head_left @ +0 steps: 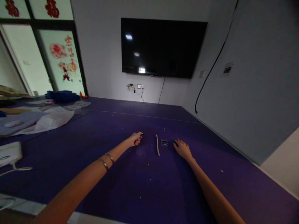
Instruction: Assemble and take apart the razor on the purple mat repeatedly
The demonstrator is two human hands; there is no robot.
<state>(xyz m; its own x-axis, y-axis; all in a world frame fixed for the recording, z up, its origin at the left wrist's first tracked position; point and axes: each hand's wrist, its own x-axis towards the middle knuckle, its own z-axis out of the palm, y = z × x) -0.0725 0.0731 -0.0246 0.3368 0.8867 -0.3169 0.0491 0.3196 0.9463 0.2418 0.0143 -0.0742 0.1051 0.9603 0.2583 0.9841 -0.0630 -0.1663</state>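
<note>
My left hand (136, 138) is closed, with a small dark object (142, 133) poking out past the thumb; its kind is too small to make out. My right hand (182, 148) lies palm down on the purple surface (112, 174), fingers a little apart and nothing in them. Between the two hands lies a thin, pale, slightly curved stick-like piece (157, 145). Just beside it, nearer my right hand, sits a small clear packet with dark pieces (164, 142). Neither hand touches these two things. Two bracelets (106, 161) circle my left forearm.
Small white specks are scattered over the purple surface. Plastic sheeting (56, 119), a dark blue cloth bundle (62, 96) and a white device with a cord (10, 154) lie at the left. A black cable (211, 74) hangs down the right wall; a television (163, 48) hangs ahead.
</note>
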